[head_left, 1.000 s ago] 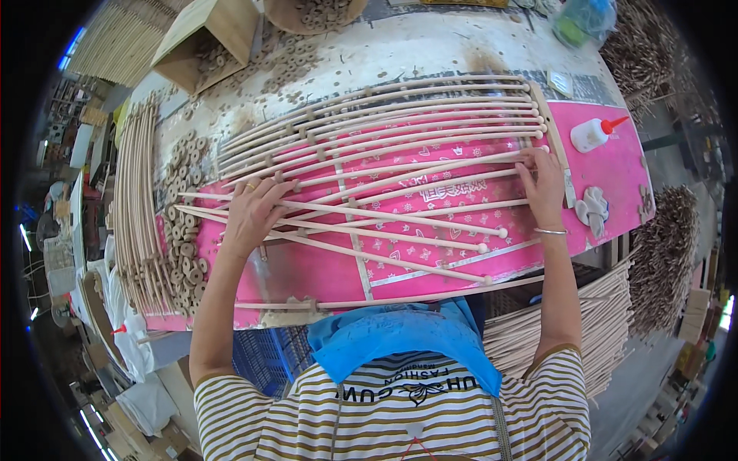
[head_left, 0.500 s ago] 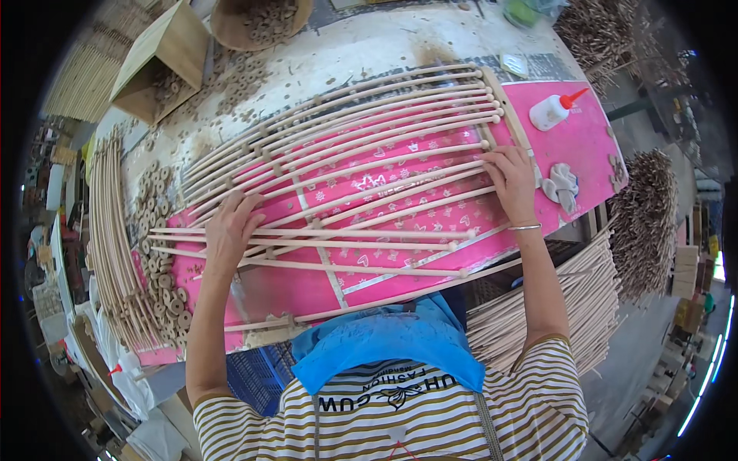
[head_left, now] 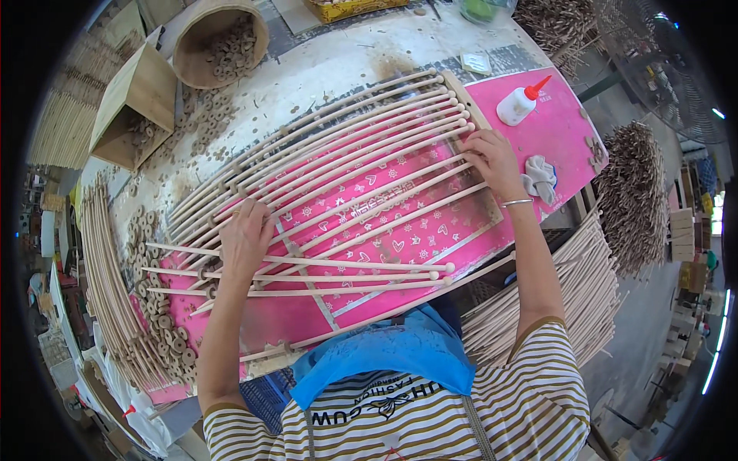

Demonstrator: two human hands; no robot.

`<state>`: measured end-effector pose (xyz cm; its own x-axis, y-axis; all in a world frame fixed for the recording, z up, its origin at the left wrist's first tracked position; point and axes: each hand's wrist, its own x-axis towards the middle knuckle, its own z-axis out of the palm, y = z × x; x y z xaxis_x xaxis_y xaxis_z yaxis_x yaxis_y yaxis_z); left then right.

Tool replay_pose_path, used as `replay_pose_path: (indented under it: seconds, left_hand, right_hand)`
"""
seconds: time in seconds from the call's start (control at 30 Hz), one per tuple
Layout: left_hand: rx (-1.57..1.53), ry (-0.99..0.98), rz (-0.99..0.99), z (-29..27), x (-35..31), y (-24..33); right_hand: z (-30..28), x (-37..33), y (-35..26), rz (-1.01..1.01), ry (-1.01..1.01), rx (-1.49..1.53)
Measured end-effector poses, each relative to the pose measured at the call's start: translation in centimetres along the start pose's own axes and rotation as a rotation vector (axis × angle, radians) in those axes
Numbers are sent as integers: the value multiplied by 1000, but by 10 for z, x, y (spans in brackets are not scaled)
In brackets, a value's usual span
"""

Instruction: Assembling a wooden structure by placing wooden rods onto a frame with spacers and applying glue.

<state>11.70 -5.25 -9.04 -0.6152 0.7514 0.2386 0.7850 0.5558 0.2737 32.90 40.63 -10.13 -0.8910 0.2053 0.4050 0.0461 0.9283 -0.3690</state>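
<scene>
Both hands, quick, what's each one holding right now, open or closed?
Left hand: curled over wooden rods; firm grip cannot be told.
Right hand: partly curled at the rods' right ends; grip cannot be told.

there are two hands (head_left: 247, 230), one bracelet (head_left: 516, 203), one round tub (head_left: 187, 58).

The work surface (head_left: 338, 60) has a pale, stained top, partly covered by a pink sheet (head_left: 567, 109). A blue plastic crate (head_left: 270, 390) is located below the near edge. Grey floor (head_left: 615, 367) extends along the right side. A wire-caged fan (head_left: 659, 73) stands at the upper right. Cartons (head_left: 682, 234) are stacked at the right. A bright linear light (head_left: 719, 330) appears at the right rim; the left background is dim and cluttered.
</scene>
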Motion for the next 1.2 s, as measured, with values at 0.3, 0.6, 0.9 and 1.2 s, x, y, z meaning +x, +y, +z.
replay_pose_path:
  seconds: [0.3, 0.6, 0.9, 1.2]
  left_hand:
    - [-60, 60, -85, -4, -1, 16]
    - [-100, -199, 251, -38, -40, 39]
    - [-65, -194, 179, -45, -54, 22]
    - [-57, -171, 121, -51, -54, 15]
  right_hand:
    - [-6, 7, 25, 28, -121, 71]
    - [0, 22, 12, 270, 175, -57]
    - [-9, -14, -3, 16, -69, 25]
    - [14, 13, 4, 72, 28, 38]
